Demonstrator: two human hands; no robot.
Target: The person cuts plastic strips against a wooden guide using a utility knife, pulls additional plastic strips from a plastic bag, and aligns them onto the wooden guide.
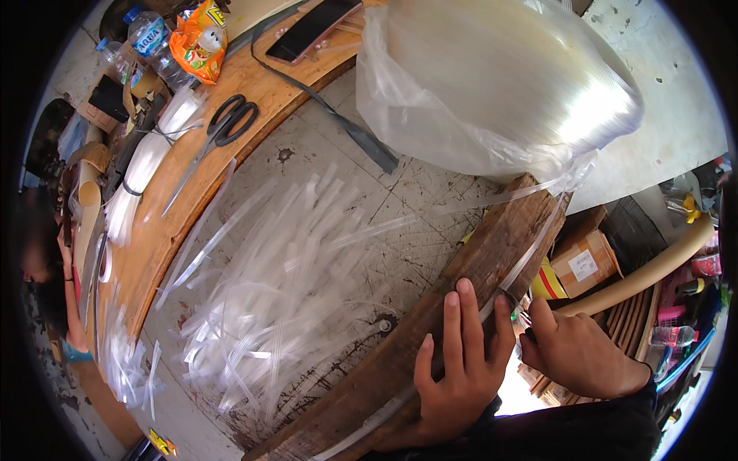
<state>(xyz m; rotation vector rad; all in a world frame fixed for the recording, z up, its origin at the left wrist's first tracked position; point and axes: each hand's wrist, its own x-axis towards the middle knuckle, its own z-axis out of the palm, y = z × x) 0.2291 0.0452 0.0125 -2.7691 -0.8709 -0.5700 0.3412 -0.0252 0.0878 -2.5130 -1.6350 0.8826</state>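
My left hand (465, 373) lies with fingers stretched out on a dark wooden beam (492, 242), pressing on a narrow clear plastic strip (525, 261) that runs along it. Beside its fingertips, my right hand (580, 346) is closed around something at the beam's edge. A small dark tip shows there, but the rest is hidden in the fist. From a big coil of clear strip (492, 84), partly wrapped in a thin plastic bag (396, 115), the strip comes down to the beam. Left of the beam lies a loose heap of cut clear strips (269, 330).
Along the left, a wooden plank (269, 123) bears black-handled scissors (219, 134), a phone (315, 29), a tied bundle of strips (150, 165) and an orange snack bag (201, 46). A cardboard box (586, 261) and a tan tube (653, 284) stand right. Another person's arm (71, 288) shows far left.
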